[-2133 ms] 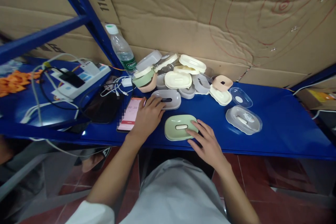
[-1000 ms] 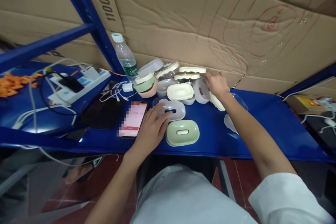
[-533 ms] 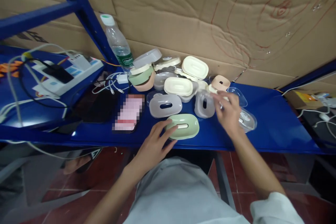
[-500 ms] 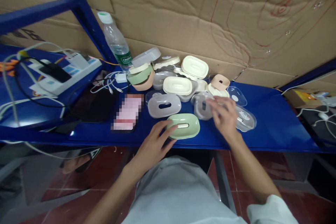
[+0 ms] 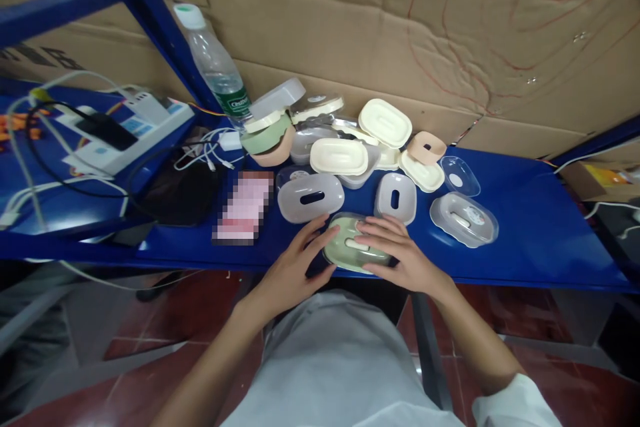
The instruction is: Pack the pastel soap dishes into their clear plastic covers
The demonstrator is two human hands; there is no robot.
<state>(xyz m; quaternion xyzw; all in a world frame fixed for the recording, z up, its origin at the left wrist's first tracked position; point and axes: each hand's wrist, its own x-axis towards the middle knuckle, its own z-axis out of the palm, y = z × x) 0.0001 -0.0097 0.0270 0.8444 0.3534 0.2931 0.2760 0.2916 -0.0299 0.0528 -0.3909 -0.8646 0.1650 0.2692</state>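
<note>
A green oval dish (image 5: 345,255) with a cream bar across its middle lies at the table's front edge. Over it sits a clear plastic cover (image 5: 350,217), apparently resting on the dish. My left hand (image 5: 303,263) curves round the left end, thumb in front and fingers behind. On the right, my right hand (image 5: 400,253) grips the cover, its fingers spread over the top and the thumb low in front. The right end of the dish is hidden under that hand. Just behind are a grey oval tray (image 5: 293,203) with a slot and a smaller grey tray (image 5: 407,203).
Cream oval lids (image 5: 337,157) and clear covers are piled along the cardboard wall (image 5: 320,20). A covered dish (image 5: 465,220) stands to the right. Left are a pixelated phone (image 5: 245,207), a water bottle (image 5: 220,73), white cables (image 5: 205,150) and a power strip (image 5: 117,153).
My right hand has come left and forward from beside the small grey tray, bringing a clear cover onto the green dish. My left hand stays at the dish's left end. The view has shifted slightly.
</note>
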